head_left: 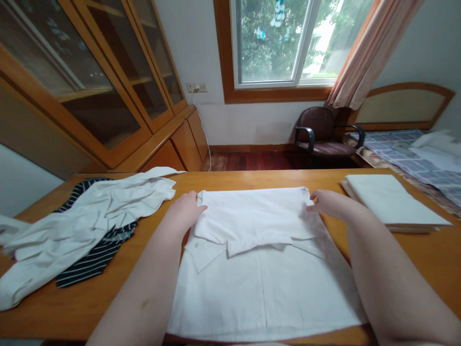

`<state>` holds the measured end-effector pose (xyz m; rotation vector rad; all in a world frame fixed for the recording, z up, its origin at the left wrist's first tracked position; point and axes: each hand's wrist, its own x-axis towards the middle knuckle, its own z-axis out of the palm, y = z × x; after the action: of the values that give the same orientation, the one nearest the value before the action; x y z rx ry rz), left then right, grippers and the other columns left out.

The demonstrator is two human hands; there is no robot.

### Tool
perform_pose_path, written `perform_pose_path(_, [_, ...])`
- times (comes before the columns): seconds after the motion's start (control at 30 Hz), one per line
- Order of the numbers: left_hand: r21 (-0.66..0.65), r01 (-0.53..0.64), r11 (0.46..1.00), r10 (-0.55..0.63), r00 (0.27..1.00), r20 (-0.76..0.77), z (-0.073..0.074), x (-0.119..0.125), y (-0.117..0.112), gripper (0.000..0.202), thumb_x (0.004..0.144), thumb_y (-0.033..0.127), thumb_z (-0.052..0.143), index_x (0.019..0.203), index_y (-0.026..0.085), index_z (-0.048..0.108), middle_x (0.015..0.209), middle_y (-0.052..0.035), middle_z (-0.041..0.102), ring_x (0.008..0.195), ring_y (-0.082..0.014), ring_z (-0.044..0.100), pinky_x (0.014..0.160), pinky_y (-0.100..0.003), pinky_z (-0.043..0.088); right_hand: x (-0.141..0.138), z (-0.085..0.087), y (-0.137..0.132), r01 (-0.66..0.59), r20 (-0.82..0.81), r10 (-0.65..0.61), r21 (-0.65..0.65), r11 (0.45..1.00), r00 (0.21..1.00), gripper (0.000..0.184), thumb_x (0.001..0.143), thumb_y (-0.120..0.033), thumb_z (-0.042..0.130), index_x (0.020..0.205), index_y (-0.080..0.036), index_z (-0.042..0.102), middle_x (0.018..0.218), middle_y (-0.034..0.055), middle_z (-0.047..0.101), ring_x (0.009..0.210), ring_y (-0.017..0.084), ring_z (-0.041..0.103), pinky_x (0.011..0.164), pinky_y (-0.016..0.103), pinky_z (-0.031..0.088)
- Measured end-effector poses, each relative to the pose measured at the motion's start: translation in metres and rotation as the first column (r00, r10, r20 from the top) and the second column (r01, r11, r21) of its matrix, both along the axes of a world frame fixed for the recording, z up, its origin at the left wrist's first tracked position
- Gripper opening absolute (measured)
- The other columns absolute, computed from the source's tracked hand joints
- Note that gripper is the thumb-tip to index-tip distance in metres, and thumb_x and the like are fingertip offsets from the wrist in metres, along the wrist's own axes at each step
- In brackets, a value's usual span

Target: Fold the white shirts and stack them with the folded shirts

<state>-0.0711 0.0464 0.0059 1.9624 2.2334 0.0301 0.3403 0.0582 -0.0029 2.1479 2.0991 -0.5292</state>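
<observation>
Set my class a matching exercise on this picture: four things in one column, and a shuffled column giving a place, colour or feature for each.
Things
1. shirt
2. striped cloth
3. curtain
4. chair

Descriptions
A. pink
B. between the left hand and right hand
C. has black armrests
D. partly under a crumpled white garment

Pairs: 1-B, 2-D, 3-A, 4-C

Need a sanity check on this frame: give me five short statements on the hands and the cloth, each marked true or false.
1. The left hand touches the white shirt. True.
2. A white stack lies to the right of the shirt. True.
3. The right hand rests on that stack. False: it is at the shirt's far right corner.
4. Striped cloth lies partly under crumpled white cloth. True.
5. The crumpled cloth hangs over the chair. False: it lies on the table.
</observation>
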Motion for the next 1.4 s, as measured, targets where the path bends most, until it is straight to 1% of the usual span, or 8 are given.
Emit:
perform_pose_path(0.13, [-0.021, 0.332, 0.943, -0.329, 0.941, 0.080, 0.014, 0.040, -0.050, 0.057, 0.077, 0.045, 0.057, 0.128, 0.021, 0.049, 0.129, -0.0117, 0.055, 0.116, -0.0271, 0.053, 0.095, -0.036, 0.040, -0.032, 0.009, -0.043, -0.178, -0.127, 0.171, -0.044, 0.983, 0.977, 0.052, 0.065, -0.041, 0.070, 0.113, -0.022, 0.060, 0.109, 0.0100, 0.065, 0.086, 0.024, 0.063, 0.070, 0.032, 0.046])
perform_pose_path(0.27, [-0.127, 0.601, 0.789, -0.588, 0.799, 0.126, -0.011, 0.070, -0.089, 0.076, 0.069, 0.035, 0.067, 0.139, 0.022, 0.039, 0.148, -0.0110, 0.033, 0.130, -0.0294, 0.039, 0.103, -0.041, 0.034, -0.064, -0.004, -0.083, -0.437, -0.184, 0.443, 0.073, 0.897, 0.878, 0.056, 0.060, -0.035, 0.075, 0.113, -0.022, 0.061, 0.112, 0.0101, 0.062, 0.098, 0.027, 0.058, 0.083, 0.036, 0.044])
perform_pose_path(0.37, [-0.064, 0.615, 0.786, -0.610, 0.788, 0.082, -0.032, 0.073, -0.091, 0.066, 0.072, 0.017, 0.060, 0.136, 0.021, 0.043, 0.144, -0.0106, 0.041, 0.126, -0.0273, 0.044, 0.102, -0.042, 0.035, -0.071, -0.018, -0.091, -0.488, -0.192, 0.532, 0.234, 0.841, 0.825, 0.059, 0.063, -0.036, 0.074, 0.118, -0.020, 0.059, 0.120, 0.0117, 0.058, 0.106, 0.027, 0.054, 0.091, 0.037, 0.041])
perform_pose_path(0.47, [0.052, 0.614, 0.788, -0.614, 0.775, 0.150, -0.041, 0.065, -0.079, 0.054, 0.077, 0.009, 0.047, 0.129, 0.022, 0.051, 0.126, -0.0058, 0.059, 0.114, -0.0214, 0.054, 0.098, -0.037, 0.040, -0.070, -0.029, -0.087, -0.472, -0.196, 0.559, 0.356, 0.806, 0.806, 0.034, 0.077, -0.027, 0.063, 0.110, -0.020, 0.063, 0.114, 0.0098, 0.061, 0.102, 0.024, 0.055, 0.089, 0.035, 0.040])
perform_pose_path(0.67, [0.222, 0.432, 0.874, -0.486, 0.763, 0.426, -0.049, 0.055, -0.061, 0.036, 0.085, 0.027, 0.049, 0.121, 0.026, 0.056, 0.115, -0.0026, 0.064, 0.104, -0.0194, 0.058, 0.091, -0.033, 0.044, -0.069, -0.047, -0.077, -0.399, -0.248, 0.552, 0.471, 0.787, 0.796, 0.013, 0.084, -0.020, 0.050, 0.084, -0.019, 0.063, 0.084, 0.0068, 0.065, 0.082, 0.020, 0.057, 0.076, 0.033, 0.042])
perform_pose_path(0.8, [0.233, 0.383, 0.894, -0.447, 0.727, 0.521, -0.055, 0.057, -0.059, 0.057, 0.076, 0.033, 0.065, 0.129, 0.028, 0.047, 0.099, -0.0004, 0.065, 0.091, -0.0177, 0.060, 0.082, -0.031, 0.047, -0.069, -0.056, -0.075, -0.334, -0.234, 0.549, 0.586, 0.738, 0.802, 0.016, 0.080, -0.016, 0.052, 0.092, -0.020, 0.062, 0.091, 0.0081, 0.066, 0.086, 0.021, 0.057, 0.079, 0.036, 0.042])
perform_pose_path(1.17, [0.609, 0.456, 0.649, -0.634, 0.767, 0.101, -0.048, 0.057, -0.064, 0.034, 0.074, 0.007, 0.053, 0.097, 0.027, 0.069, 0.087, -0.0032, 0.064, 0.089, -0.0198, 0.053, 0.090, -0.039, 0.040, -0.068, -0.054, -0.072, -0.311, -0.135, 0.605, 0.759, 0.572, 0.784, 0.028, 0.081, -0.008, 0.046, 0.098, -0.020, 0.064, 0.099, 0.0084, 0.066, 0.091, 0.022, 0.055, 0.082, 0.038, 0.041])
perform_pose_path(1.4, [0.276, 0.805, 0.525, -0.847, 0.525, 0.080, -0.036, 0.053, -0.066, 0.030, 0.080, 0.010, 0.050, 0.097, 0.028, 0.067, 0.090, -0.0022, 0.065, 0.088, -0.0173, 0.055, 0.085, -0.035, 0.039, -0.067, -0.041, -0.079, -0.576, -0.161, 0.719, 0.494, 0.652, 0.676, 0.036, 0.074, -0.002, 0.049, 0.095, -0.023, 0.068, 0.092, 0.0055, 0.065, 0.090, 0.019, 0.055, 0.083, 0.035, 0.040])
